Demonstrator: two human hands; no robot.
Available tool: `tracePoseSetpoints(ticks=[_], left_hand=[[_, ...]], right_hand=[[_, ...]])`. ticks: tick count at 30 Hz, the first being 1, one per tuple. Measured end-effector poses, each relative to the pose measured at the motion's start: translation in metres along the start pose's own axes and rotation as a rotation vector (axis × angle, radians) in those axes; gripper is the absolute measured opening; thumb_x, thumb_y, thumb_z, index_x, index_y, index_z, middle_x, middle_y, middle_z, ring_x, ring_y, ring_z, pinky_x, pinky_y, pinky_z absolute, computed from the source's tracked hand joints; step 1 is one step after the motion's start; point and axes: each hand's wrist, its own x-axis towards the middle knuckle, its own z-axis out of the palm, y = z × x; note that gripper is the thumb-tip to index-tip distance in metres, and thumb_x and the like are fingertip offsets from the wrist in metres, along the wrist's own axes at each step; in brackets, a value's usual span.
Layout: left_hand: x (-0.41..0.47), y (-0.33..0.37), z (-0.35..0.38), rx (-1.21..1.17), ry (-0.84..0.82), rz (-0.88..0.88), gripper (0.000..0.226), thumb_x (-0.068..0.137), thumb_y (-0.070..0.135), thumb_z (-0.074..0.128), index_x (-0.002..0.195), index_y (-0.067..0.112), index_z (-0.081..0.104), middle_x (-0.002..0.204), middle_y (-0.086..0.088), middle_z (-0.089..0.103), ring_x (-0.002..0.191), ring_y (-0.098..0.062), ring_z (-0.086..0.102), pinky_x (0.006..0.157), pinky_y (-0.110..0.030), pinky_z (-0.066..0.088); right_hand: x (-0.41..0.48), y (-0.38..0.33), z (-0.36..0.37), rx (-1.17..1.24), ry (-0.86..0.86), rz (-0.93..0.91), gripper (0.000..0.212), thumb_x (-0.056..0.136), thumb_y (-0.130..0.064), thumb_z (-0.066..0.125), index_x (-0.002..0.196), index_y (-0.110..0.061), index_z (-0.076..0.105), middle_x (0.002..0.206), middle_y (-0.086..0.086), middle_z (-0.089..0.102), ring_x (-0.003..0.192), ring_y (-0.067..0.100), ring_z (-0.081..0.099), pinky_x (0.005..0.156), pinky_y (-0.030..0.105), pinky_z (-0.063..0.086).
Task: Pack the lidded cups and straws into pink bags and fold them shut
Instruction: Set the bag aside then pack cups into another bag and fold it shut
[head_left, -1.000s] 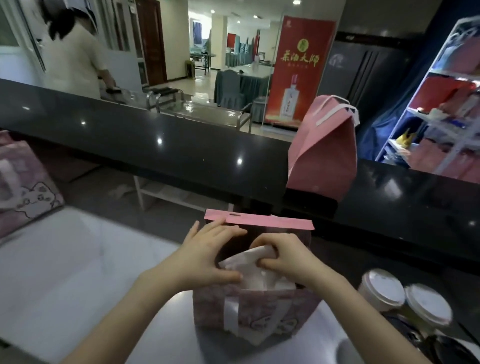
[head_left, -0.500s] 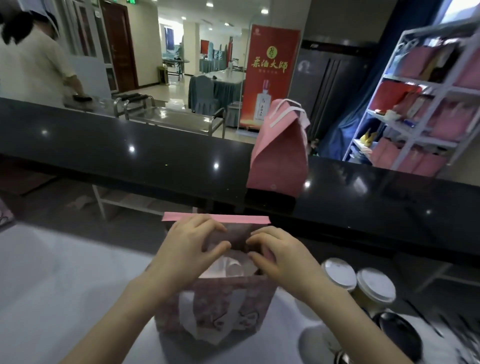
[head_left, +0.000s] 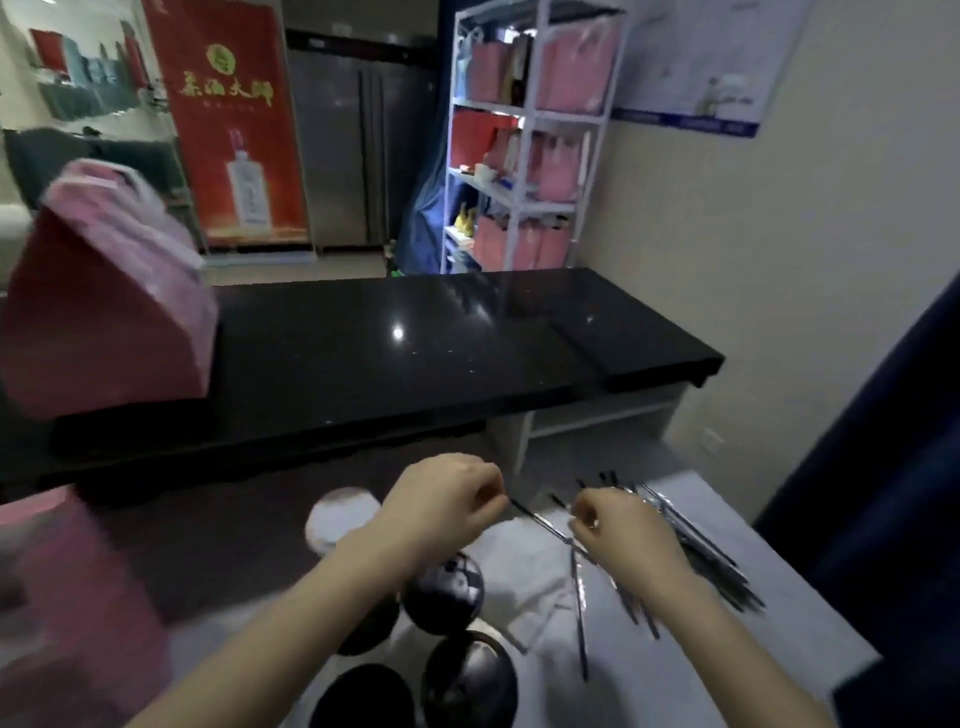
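My left hand (head_left: 447, 499) and my right hand (head_left: 618, 530) hover over the white table, fingers curled. One wrapped black straw (head_left: 540, 519) runs between them, pinched at each end. More wrapped straws (head_left: 696, 551) lie in a loose pile under and right of my right hand. A white-lidded cup (head_left: 340, 517) stands just left of my left wrist. Dark-lidded cups (head_left: 441, 592) sit below my left forearm, near the table's front. The open pink bag (head_left: 67, 597) is blurred at the lower left. A folded-shut pink bag (head_left: 104, 291) stands on the black counter.
The black counter (head_left: 415, 353) runs across behind the table. A white shelf rack (head_left: 519, 156) with pink and red bags stands at the back. A red banner (head_left: 228, 119) hangs behind the counter, a dark curtain (head_left: 883, 467) at the right.
Both hands have left the open pink bag's top and moved right to the straws. The view has swung right, so the bag now sits at the lower left.
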Motion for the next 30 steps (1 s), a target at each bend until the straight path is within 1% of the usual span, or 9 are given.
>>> tracePoseSetpoints(ticks=[2,6,11,15,17,21,24,28,30], left_hand=[[0.034,0.019,0.038,-0.002,-0.096,0.048,0.016,0.091,0.036,0.053,0.090,0.023,0.063,0.091,0.006,0.064,0.092,-0.014,0.056,0.070,-0.030,0.044],[0.080,0.043,0.110,-0.015,-0.291,0.097,0.016,0.089,0.029,0.055,0.100,0.023,0.063,0.103,0.006,0.064,0.100,-0.015,0.057,0.079,-0.033,0.048],[0.106,0.055,0.182,0.056,-0.474,0.136,0.032,0.086,0.025,0.058,0.117,0.023,0.061,0.119,0.001,0.058,0.113,-0.020,0.053,0.088,-0.036,0.047],[0.115,0.060,0.221,0.071,-0.550,0.154,0.033,0.082,0.020,0.055,0.115,0.018,0.059,0.117,-0.005,0.055,0.111,-0.027,0.053,0.088,-0.039,0.047],[0.119,0.060,0.235,0.082,-0.558,0.158,0.034,0.082,0.019,0.054,0.116,0.019,0.057,0.117,-0.003,0.054,0.111,-0.026,0.052,0.087,-0.040,0.047],[0.125,0.060,0.255,0.098,-0.538,0.154,0.044,0.082,0.019,0.052,0.126,0.021,0.050,0.118,-0.003,0.054,0.110,-0.028,0.053,0.087,-0.038,0.045],[0.128,0.061,0.262,0.137,-0.468,0.163,0.046,0.084,0.018,0.050,0.130,0.024,0.049,0.115,-0.003,0.056,0.109,-0.028,0.053,0.087,-0.037,0.041],[0.132,0.062,0.259,0.118,-0.343,0.211,0.020,0.086,0.027,0.057,0.104,0.026,0.067,0.103,-0.002,0.054,0.101,-0.028,0.052,0.081,-0.037,0.038],[0.134,0.062,0.253,0.134,-0.282,0.232,0.013,0.085,0.033,0.062,0.093,0.026,0.068,0.105,-0.002,0.053,0.102,-0.028,0.052,0.081,-0.037,0.037]], right_hand=[[-0.001,0.043,0.010,0.015,-0.049,0.098,0.019,0.087,-0.036,0.054,0.101,-0.026,0.064,0.102,-0.004,0.068,0.095,0.021,0.062,0.074,0.031,0.048],[-0.003,0.097,0.037,0.028,-0.150,0.197,0.029,0.082,-0.043,0.060,0.102,-0.022,0.063,0.106,0.000,0.067,0.100,0.023,0.061,0.076,0.032,0.049],[0.004,0.123,0.077,-0.024,-0.171,0.272,0.048,0.083,-0.056,0.058,0.112,-0.019,0.058,0.119,0.004,0.059,0.114,0.026,0.052,0.088,0.035,0.045],[0.011,0.129,0.099,-0.048,-0.158,0.319,0.054,0.082,-0.052,0.064,0.122,-0.017,0.051,0.124,0.005,0.054,0.119,0.024,0.048,0.092,0.037,0.044],[0.013,0.129,0.104,-0.046,-0.143,0.335,0.048,0.085,-0.044,0.065,0.122,-0.017,0.051,0.123,0.004,0.056,0.117,0.023,0.049,0.090,0.035,0.044],[0.013,0.136,0.109,0.058,-0.087,0.373,0.023,0.091,-0.025,0.059,0.112,-0.018,0.057,0.114,0.002,0.064,0.110,0.023,0.055,0.083,0.035,0.046],[0.010,0.142,0.111,0.158,-0.055,0.403,0.019,0.091,-0.023,0.056,0.108,-0.016,0.062,0.110,0.003,0.063,0.106,0.024,0.057,0.080,0.035,0.048],[0.006,0.147,0.108,0.236,0.021,0.415,0.022,0.091,-0.025,0.053,0.108,-0.020,0.065,0.112,0.001,0.059,0.103,0.022,0.058,0.080,0.033,0.046],[0.002,0.150,0.103,0.267,0.075,0.421,0.018,0.092,-0.027,0.055,0.105,-0.023,0.066,0.110,-0.001,0.057,0.098,0.022,0.060,0.076,0.032,0.045]])
